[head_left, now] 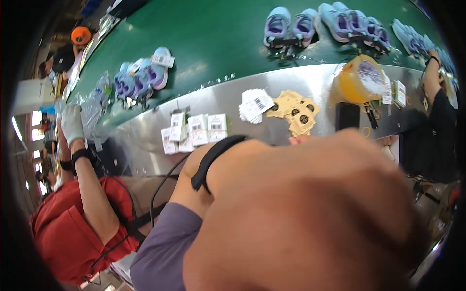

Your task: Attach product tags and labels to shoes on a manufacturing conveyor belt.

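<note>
My left arm, in a purple sleeve and with a black band, reaches in from the lower left. Only the fingertips of my left hand show, at the metal ledge's near edge below the tan cards; the rest is covered. A large, blurred hand or forearm, apparently my right hand, fills the lower middle close to the camera, its fingers not distinguishable. Whether either hand holds anything is hidden. Beside the tan cards lie white barcode tags. Stacks of white tags lie further left.
Light-blue and purple shoes stand in groups on the green belt. A yellow tape roll, a black phone-like slab and scissors lie right. A gloved co-worker stands left; another co-worker's arm reaches in right.
</note>
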`<act>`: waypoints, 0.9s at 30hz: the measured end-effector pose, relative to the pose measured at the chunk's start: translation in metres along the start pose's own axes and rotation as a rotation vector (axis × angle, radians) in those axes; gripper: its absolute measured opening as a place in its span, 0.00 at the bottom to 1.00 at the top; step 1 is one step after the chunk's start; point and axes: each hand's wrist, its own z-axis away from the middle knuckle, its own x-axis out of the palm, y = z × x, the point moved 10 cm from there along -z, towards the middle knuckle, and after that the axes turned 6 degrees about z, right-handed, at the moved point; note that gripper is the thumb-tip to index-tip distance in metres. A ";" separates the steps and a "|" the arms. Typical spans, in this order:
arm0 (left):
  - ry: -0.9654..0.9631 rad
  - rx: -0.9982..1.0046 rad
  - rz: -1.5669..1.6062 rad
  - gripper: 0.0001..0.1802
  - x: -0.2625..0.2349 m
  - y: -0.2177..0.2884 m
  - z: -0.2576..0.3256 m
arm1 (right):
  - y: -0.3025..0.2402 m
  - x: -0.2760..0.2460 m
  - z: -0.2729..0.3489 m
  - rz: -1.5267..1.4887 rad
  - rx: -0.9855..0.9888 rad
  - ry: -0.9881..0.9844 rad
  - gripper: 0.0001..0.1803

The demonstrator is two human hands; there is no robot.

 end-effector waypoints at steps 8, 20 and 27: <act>-0.038 -0.056 -0.116 0.08 -0.021 -0.008 0.029 | -0.012 0.013 0.000 -0.047 -0.094 0.105 0.13; -0.133 -0.070 -0.238 0.08 -0.019 -0.005 0.034 | 0.002 0.032 -0.009 -0.070 -0.033 0.071 0.14; -0.179 -0.076 -0.315 0.08 -0.018 -0.027 0.026 | 0.002 0.030 -0.011 -0.061 -0.048 0.082 0.14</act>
